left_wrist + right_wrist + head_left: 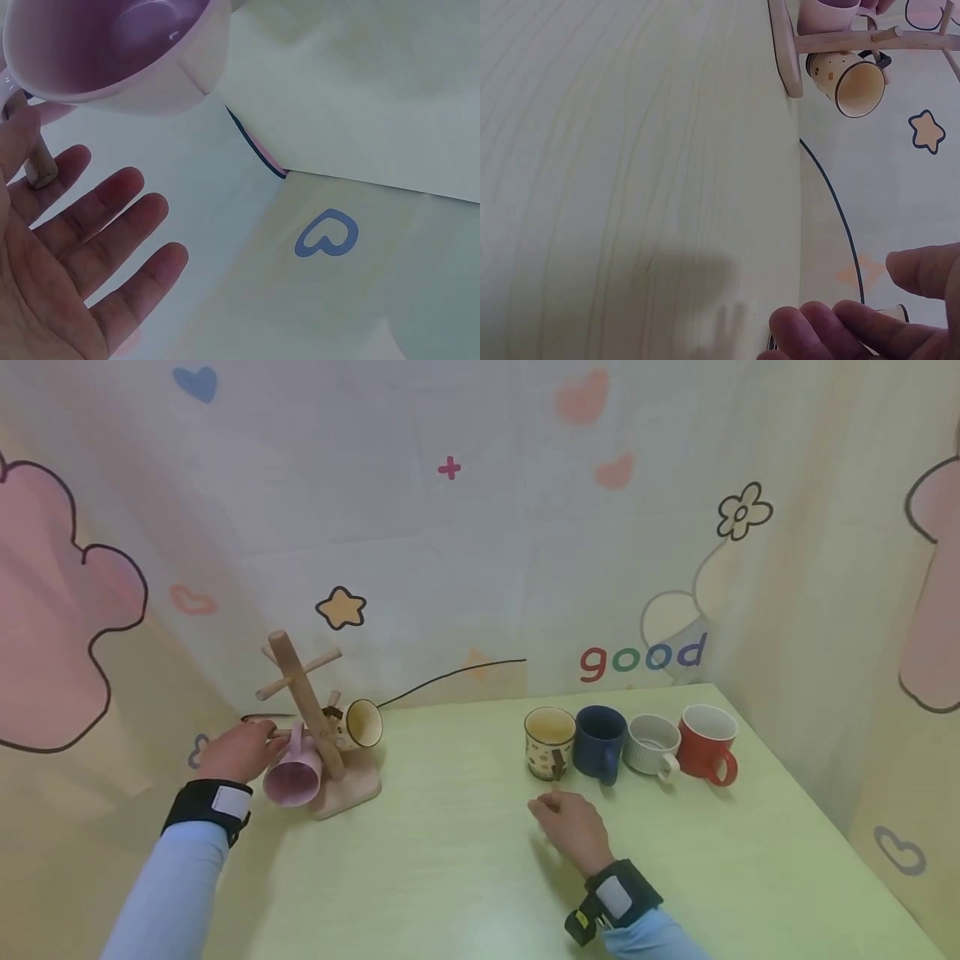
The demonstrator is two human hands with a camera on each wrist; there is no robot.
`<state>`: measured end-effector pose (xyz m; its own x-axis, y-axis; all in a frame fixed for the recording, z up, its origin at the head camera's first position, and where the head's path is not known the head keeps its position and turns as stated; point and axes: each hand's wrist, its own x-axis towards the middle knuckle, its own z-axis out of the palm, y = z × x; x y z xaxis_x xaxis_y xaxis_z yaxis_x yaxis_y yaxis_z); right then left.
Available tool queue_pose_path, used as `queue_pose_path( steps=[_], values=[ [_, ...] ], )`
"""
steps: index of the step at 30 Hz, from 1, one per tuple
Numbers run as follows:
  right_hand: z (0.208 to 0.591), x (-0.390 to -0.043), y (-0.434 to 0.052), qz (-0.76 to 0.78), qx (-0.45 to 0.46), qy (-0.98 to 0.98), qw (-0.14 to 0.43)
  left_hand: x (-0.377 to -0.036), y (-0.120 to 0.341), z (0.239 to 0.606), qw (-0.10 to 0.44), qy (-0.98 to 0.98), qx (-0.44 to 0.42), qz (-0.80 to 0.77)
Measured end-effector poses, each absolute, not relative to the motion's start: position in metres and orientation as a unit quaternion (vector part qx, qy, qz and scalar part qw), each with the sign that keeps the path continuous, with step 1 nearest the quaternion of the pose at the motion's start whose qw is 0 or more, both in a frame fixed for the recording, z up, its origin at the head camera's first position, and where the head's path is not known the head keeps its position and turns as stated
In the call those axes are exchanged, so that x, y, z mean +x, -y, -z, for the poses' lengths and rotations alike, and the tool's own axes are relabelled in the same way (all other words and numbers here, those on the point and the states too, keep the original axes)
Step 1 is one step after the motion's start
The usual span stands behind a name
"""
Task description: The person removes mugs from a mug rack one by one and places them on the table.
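Okay, hanging pink mug [292,781] looks nearly done, bench [450,860] back-left corner. Your left hand [237,752] spread, right hand [573,831] loose, both empty; probably ease left hand clear.

A pale wooden stand [306,703], built as one post on a flat base, with pegs at two heights. On its lower left peg [41,166], a glossy pink mug [294,779], paler outside than inside. Hangs by the handle, turned on its side, mouth toward the front. Low on the stand's right, a patterned cream mug [362,725], also hanging sideways, dark-rimmed mouth outward. Well to the stand's right, a spotted cream mug [548,748], upright, brown handle facing front.
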<state>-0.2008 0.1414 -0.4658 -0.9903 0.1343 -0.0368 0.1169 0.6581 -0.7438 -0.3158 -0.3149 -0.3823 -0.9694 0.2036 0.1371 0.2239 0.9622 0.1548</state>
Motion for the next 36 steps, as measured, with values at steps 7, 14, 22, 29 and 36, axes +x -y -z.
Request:
queue_pose_path(
  steps=[7, 14, 22, 29, 36],
  values=[
    [0.465, -0.198, -0.14, -0.423, -0.058, 0.904, 0.013, -0.308, 0.305, 0.381, 0.101, 0.987, -0.104, 0.068],
    [0.465, -0.197, -0.139, -0.428, -0.058, 0.902, 0.005, -0.297, 0.297, 0.379, 0.14, 0.985, -0.093, 0.048],
    [0.466, -0.197, -0.137, -0.436, -0.062, 0.898, -0.003, -0.291, 0.28, 0.38, 0.109, 0.992, -0.031, 0.048],
    [0.467, -0.197, -0.135, -0.437, -0.063, 0.897, -0.007, -0.288, 0.266, 0.38, 0.064, 0.997, -0.006, 0.04],
    [0.469, -0.199, -0.134, -0.438, -0.059, 0.897, -0.004, -0.287, 0.248, 0.38, 0.046, 0.999, -0.008, 0.007]
  ],
)
